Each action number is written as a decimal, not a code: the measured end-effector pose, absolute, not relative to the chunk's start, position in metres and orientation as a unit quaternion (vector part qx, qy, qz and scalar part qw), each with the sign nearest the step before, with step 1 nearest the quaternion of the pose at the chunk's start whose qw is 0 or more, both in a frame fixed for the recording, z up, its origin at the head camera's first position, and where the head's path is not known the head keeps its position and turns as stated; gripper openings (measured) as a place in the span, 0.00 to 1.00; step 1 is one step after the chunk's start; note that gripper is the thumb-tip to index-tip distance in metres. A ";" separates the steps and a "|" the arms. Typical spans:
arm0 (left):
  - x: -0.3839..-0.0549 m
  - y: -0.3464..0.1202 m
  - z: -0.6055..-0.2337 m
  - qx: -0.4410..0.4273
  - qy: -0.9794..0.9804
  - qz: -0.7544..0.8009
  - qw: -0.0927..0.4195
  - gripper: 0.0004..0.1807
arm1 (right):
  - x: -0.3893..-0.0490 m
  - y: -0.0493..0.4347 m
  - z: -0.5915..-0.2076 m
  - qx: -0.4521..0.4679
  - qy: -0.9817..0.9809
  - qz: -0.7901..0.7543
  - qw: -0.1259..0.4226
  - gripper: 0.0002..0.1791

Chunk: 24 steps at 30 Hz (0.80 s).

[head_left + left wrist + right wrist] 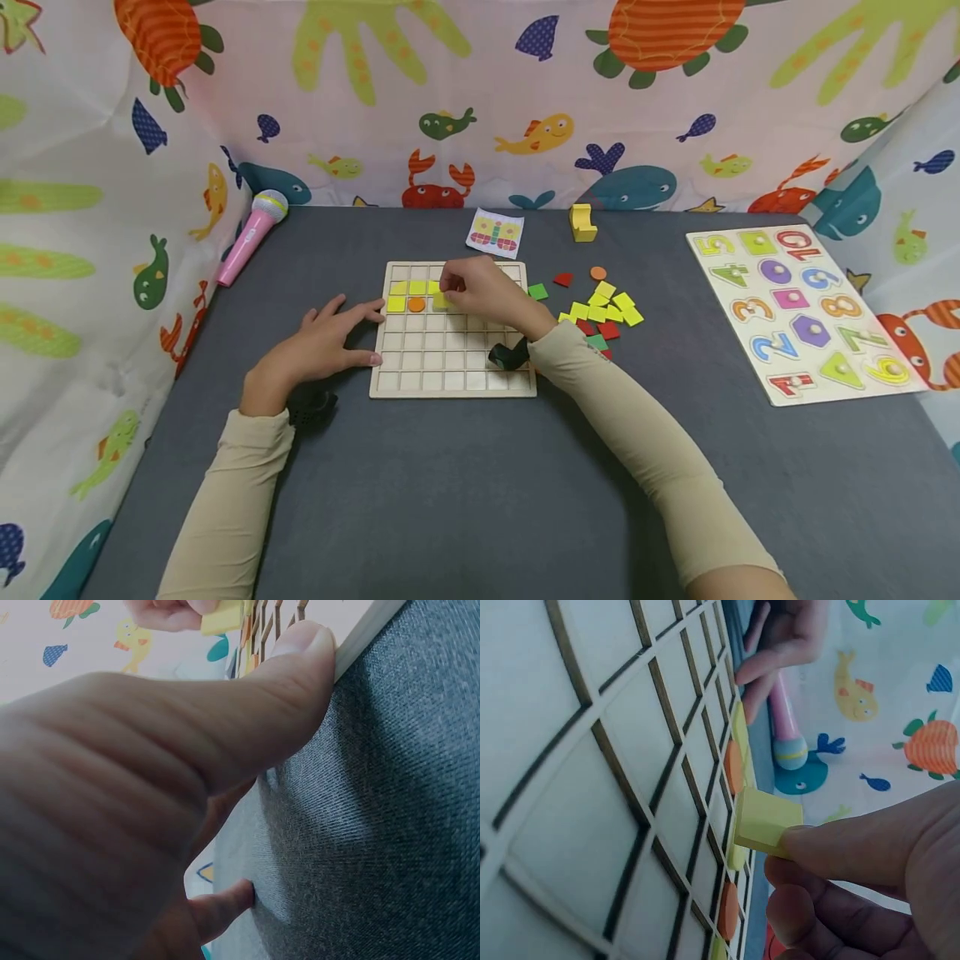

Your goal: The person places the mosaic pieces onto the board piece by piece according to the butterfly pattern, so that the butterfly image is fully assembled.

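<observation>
Right hand (487, 292): over the far part of the board (432, 361), thumb and finger in a small, tight pinch.
Yellow square (769, 817): held in that pinch, just over the board; I cannot tell if it touches the wood.
Left hand (318, 354): at the left side of the board, fingers spread wide, thumb tip touching the edge.
Set pieces: yellow tiles (398, 287) and 2 orange circles (733, 766) sit in the far rows of the board.
Loose pieces: just right of the board, a pile of yellow bits (597, 313), with red bits (562, 279), green bits (537, 292) and 1 orange dot (597, 273).
Card (495, 233): just behind the board, with a bright picture on it.
Yellow block (582, 223): behind the board, off to its right.
Mic (247, 242): pink, behind the board and well to its left.
Puzzle (817, 396): well right of the board, full of bright numbers and shapes.
Table (450, 500): gray, under the board.
Sheet (480, 75): behind the board, with crabs, fish and turtles.
</observation>
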<state>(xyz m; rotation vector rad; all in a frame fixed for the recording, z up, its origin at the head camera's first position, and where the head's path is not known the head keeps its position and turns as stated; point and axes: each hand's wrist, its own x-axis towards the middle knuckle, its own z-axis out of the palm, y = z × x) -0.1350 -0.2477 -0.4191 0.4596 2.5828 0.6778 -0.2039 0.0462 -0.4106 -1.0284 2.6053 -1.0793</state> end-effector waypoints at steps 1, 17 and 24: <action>-0.135 -0.247 -0.419 0.166 0.931 0.244 0.214 0.45 | -0.204 0.045 -0.411 -0.343 0.865 -0.358 0.071 0.03; -0.133 -0.248 -0.419 0.166 0.931 0.245 0.213 0.46 | -0.201 0.026 -0.418 -0.368 0.887 -0.275 0.043 0.03; -0.133 -0.246 -0.417 0.168 0.931 0.248 0.210 0.45 | -0.199 0.024 -0.421 -0.375 0.885 -0.271 0.045 0.07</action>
